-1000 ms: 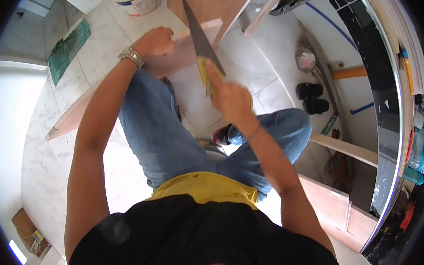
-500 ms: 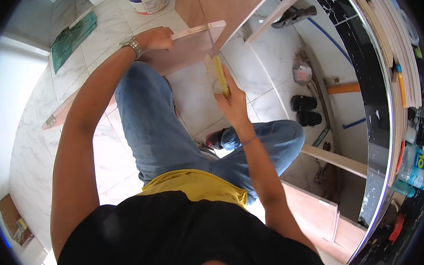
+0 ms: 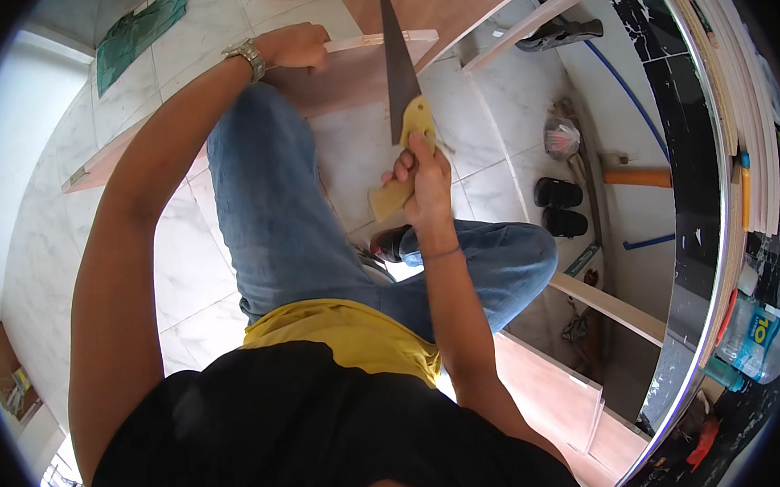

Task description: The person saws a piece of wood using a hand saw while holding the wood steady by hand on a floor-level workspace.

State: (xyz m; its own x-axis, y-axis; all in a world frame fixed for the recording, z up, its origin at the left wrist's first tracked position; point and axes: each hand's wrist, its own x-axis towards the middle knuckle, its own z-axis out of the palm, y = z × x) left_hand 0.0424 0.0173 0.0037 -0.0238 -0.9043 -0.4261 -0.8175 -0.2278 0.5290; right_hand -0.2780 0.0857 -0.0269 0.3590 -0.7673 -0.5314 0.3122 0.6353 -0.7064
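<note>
My right hand (image 3: 424, 183) is closed round the yellow handle of a handsaw (image 3: 399, 73). The saw's dark blade points away from me, its flat side showing, and passes across the right end of a pinkish wooden board (image 3: 336, 90). Whether the teeth touch the wood, I cannot tell. My left hand (image 3: 298, 48), below a wristwatch, grips the board's upper edge to the left of the blade. Against my left knee, the board stands on edge and runs on to the left behind my leg and arm.
A larger wooden panel (image 3: 456, 7) stands beyond the saw. To the right are a hammer (image 3: 560, 35), black slippers (image 3: 560, 206) and a blue hose (image 3: 617, 87). Wooden strips (image 3: 747, 88) and a plastic bottle (image 3: 753, 337) lie on the black counter. Green plastic (image 3: 141, 35) lies far left.
The saw has turned from edge-on to showing its flat side, and my right hand has drawn slightly nearer to me. My left hand keeps its grip on the board. The view has shifted a little.
</note>
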